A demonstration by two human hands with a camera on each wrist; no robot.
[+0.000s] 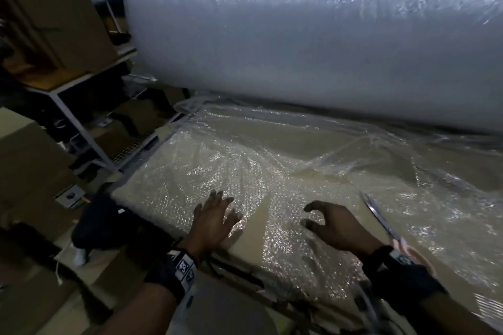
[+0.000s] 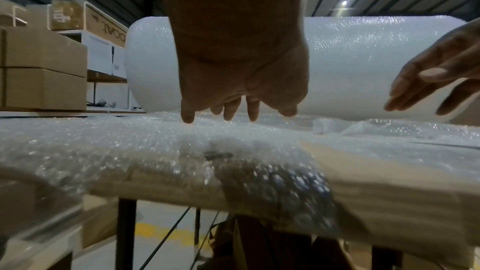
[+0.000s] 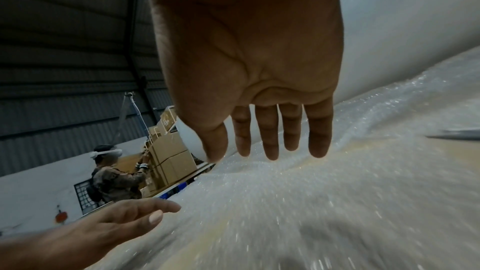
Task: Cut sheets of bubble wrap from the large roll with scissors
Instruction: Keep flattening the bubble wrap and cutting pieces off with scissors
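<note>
Roll (image 1: 313, 35): bubble wrap, lying across table's far side.
Sheet (image 1: 245, 177): spread over table (image 2: 389, 188).
Left hand (image 1: 212, 220): fingers extended above sheet, empty.
Right hand (image 1: 337, 223): fingers spread, empty.
Scissors (image 1: 381, 217): on sheet, beside right hand.

Stacked cardboard boxes (image 2: 44, 69); a person (image 3: 114, 178) beside shelving.

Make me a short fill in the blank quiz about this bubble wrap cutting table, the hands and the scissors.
1. The scissors lie on the table to the ____ of the right hand.
2. Neither hand holds the scissors; the left hand has its fingers ____ over the bubble wrap sheet.
3. The large bubble wrap roll lies at the ____ side of the table, beyond both hands.

Missing words: right; spread; far
</note>
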